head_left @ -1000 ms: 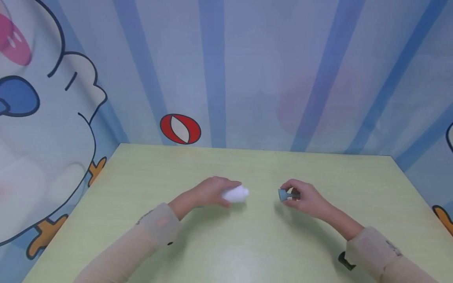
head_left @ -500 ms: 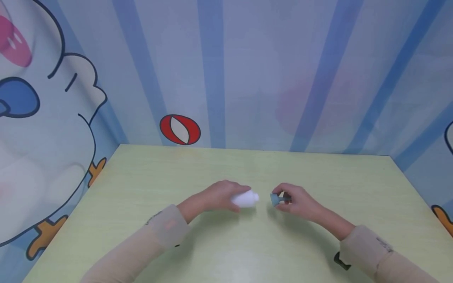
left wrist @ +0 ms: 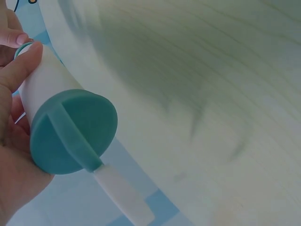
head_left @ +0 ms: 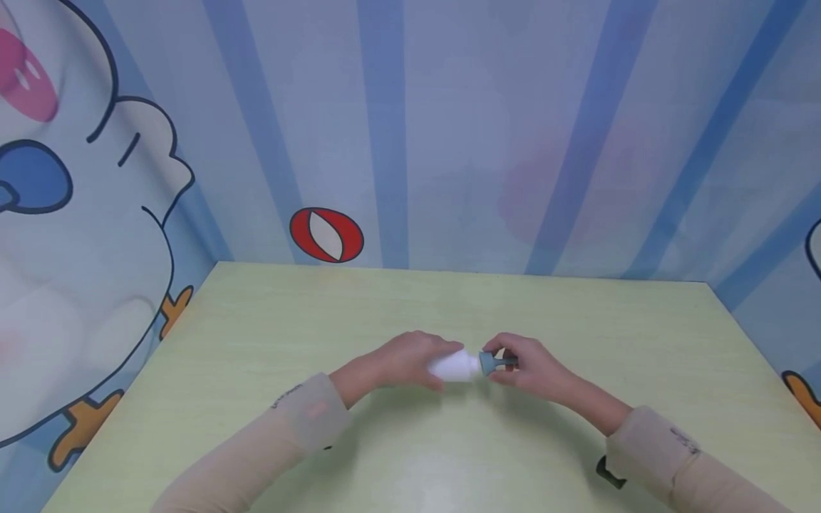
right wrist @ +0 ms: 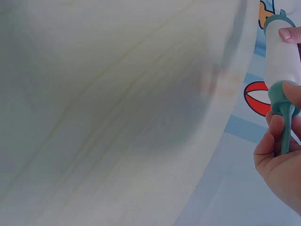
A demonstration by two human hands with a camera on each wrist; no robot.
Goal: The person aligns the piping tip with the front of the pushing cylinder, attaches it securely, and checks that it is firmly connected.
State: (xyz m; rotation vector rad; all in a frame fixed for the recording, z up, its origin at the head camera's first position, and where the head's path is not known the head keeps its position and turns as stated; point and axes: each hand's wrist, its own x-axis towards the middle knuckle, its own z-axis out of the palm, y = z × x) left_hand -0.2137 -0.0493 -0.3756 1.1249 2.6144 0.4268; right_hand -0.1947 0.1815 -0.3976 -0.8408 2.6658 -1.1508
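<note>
My left hand (head_left: 407, 358) holds a white bottle (head_left: 452, 365) on its side, its narrow neck pointing right. In the left wrist view the bottle's far end is a round teal base (left wrist: 96, 117), crossed by a teal bar that runs out into a white stub (left wrist: 124, 195). Thumb and fingers of my right hand (head_left: 541, 369) pinch a teal cap (right wrist: 278, 96) with a thin stem (right wrist: 286, 129). The cap's wide end is right at the bottle's neck, lined up with it. Both hands are raised over the table, casting shadows.
The pale yellow-green table (head_left: 321, 299) stretches around both hands. Behind it rises a blue striped backdrop (head_left: 449, 142) with a red and white oval (head_left: 327, 235). A printed cartoon figure (head_left: 83, 299) covers the left side.
My left hand has moved right with the bottle, and my right hand has moved left with the cap. The gap between bottle neck and cap has closed.
</note>
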